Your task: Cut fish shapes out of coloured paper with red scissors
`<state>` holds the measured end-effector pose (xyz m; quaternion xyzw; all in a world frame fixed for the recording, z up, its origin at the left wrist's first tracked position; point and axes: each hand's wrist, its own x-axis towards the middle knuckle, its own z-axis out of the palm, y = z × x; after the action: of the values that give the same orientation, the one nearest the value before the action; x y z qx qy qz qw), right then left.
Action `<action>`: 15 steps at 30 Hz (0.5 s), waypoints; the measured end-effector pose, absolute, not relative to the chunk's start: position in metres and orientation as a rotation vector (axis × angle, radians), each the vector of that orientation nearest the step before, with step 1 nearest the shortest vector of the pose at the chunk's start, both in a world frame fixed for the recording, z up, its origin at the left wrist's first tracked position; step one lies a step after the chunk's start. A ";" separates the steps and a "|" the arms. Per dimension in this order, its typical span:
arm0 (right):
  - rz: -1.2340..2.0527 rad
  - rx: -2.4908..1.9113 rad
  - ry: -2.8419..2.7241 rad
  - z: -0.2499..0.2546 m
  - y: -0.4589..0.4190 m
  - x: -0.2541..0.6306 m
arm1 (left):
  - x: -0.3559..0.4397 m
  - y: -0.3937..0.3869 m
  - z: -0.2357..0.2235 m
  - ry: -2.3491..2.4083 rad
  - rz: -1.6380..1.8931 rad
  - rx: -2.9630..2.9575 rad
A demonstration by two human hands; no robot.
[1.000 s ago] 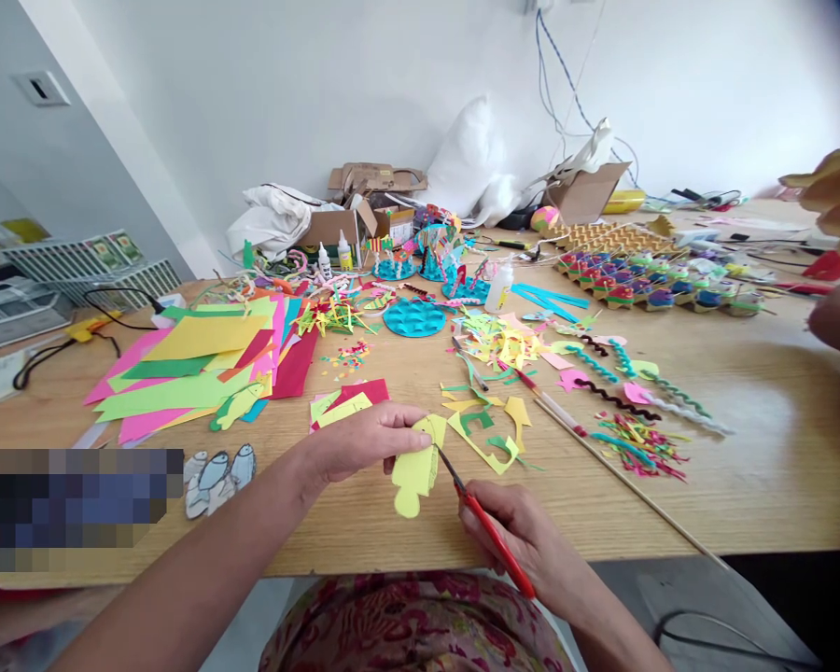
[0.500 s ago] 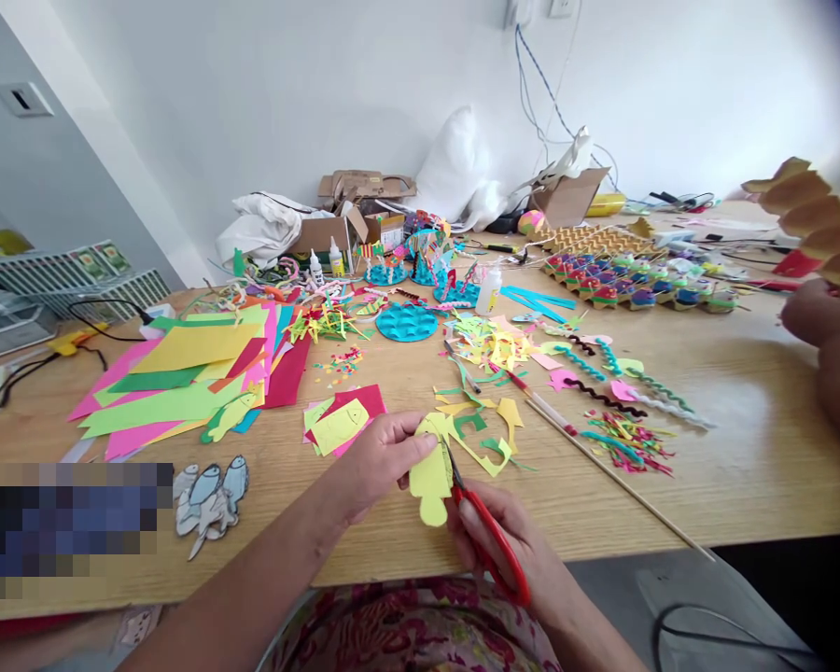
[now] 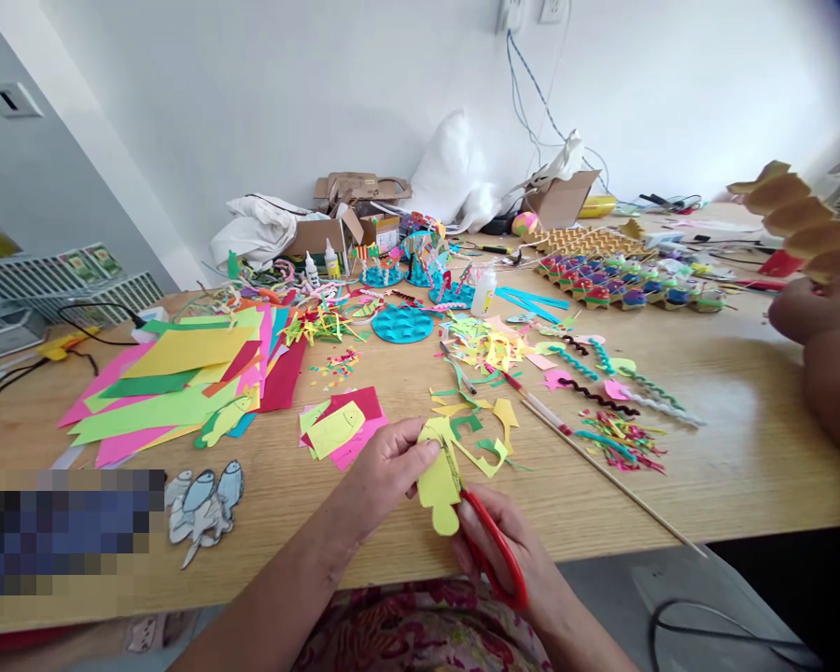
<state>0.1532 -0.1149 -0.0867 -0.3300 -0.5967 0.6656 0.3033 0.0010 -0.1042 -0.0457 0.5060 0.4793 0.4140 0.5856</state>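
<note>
Between thumb and fingers my left hand point(image 3: 392, 467) pinches a piece of yellow-green paper point(image 3: 440, 481), partly cut, with a rounded lobe at its lower end. My right hand point(image 3: 511, 541) is closed around the red handles of a pair of scissors point(image 3: 494, 546). Their blades lie at the right edge of the paper, mostly hidden by it. Curved yellow and green paper offcuts point(image 3: 490, 457) lie just beyond my hands. To the left rests a small stack of cut paper point(image 3: 343, 425), the top yellow piece bearing a drawn fish.
Coloured paper sheets point(image 3: 182, 373) are piled at left, near grey paper fish point(image 3: 206, 504). A long thin stick point(image 3: 623, 485) crosses the right side. Behind stand a glue bottle point(image 3: 484, 291) and a blue scalloped disc point(image 3: 401, 324). Another person's hand point(image 3: 822, 313) holds egg-carton material point(image 3: 805, 219).
The scissors' blades have slid down along the paper's right edge and less of them shows. The paper has tilted slightly. The camera view has shifted a little.
</note>
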 end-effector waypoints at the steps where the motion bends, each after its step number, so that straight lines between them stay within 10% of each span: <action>1: 1.763 -0.879 -1.581 -0.087 -0.115 0.153 | 0.001 -0.104 -0.046 1.116 0.968 1.183; 15: 1.751 -0.896 -1.584 -0.088 -0.115 0.156 | -0.001 -0.104 -0.042 1.120 0.943 1.186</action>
<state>0.1556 -0.1146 -0.0879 -0.3381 -0.5975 0.6608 0.3032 -0.0012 -0.1038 -0.0418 0.5090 0.4809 0.4047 0.5881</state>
